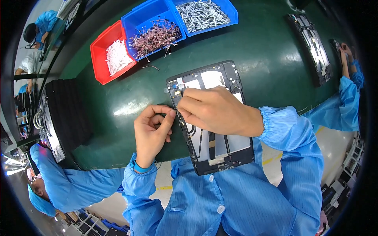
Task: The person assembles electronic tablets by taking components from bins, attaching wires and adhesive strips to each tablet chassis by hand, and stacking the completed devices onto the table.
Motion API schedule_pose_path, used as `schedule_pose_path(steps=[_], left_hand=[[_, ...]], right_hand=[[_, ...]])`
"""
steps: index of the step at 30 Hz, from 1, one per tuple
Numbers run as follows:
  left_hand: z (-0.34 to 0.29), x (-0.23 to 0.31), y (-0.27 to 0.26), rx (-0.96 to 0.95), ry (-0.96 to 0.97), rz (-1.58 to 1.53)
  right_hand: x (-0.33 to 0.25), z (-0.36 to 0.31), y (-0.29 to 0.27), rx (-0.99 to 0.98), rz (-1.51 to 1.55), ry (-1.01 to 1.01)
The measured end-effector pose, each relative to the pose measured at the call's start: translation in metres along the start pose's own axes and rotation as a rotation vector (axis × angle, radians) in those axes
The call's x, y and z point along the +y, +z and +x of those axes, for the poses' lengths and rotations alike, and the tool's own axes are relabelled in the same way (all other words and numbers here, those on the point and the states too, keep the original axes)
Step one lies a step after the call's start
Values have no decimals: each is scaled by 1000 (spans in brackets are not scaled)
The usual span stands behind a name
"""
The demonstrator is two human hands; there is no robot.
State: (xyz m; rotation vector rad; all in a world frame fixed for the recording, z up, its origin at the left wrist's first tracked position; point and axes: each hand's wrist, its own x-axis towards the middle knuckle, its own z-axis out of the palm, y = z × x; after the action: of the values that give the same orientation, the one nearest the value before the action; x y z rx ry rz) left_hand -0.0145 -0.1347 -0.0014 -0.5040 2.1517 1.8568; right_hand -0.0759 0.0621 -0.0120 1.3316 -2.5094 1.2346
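Note:
An opened tablet (236, 159) lies tilted on the green workbench in front of me, its inner side up, with black ribbon cables and silvery plates showing. At its left edge, my left hand (151, 128) has thumb and forefinger pinched together. My right hand (216, 110) reaches across the tablet from the right, its fingers closed against the same edge, close to the left fingertips. Whatever the two pinches hold is too small or too hidden to make out. The right hand covers the middle of the tablet.
Beyond the tablet stand a red bin (96, 51) of white pieces, a blue bin (132, 19) of reddish wired parts and a blue bin (232, 13) of silvery pieces. A loose wire (151, 67) lies nearby. Tablet stacks (315, 47) flank both sides; co-workers sit left and right.

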Motion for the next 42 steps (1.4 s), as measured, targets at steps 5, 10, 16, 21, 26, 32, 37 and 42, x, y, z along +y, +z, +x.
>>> schedule_pose_path(steps=[5,10,16,21,26,32,37,42], left_hand=[[-2,-3,2,9,44,-30],[2,-1,1,-1,34,-52],[9,6,-6,-88,-26,-51],[14,11,-14,-158,-91,-21],[16,13,-14,-164,-102,7],[15,15,-9,-126,-104,9],[14,12,-7,-108,-95,24],[12,14,-8,-99,-99,21]], right_hand=[[-1,0,0,-13,-16,3],[0,-1,2,-1,-15,4],[0,-2,2,2,-4,2],[3,-1,7,91,37,-19],[4,-1,7,86,48,-17],[3,-1,6,89,44,-22],[4,-2,6,70,41,-11],[-3,0,0,79,119,35]])
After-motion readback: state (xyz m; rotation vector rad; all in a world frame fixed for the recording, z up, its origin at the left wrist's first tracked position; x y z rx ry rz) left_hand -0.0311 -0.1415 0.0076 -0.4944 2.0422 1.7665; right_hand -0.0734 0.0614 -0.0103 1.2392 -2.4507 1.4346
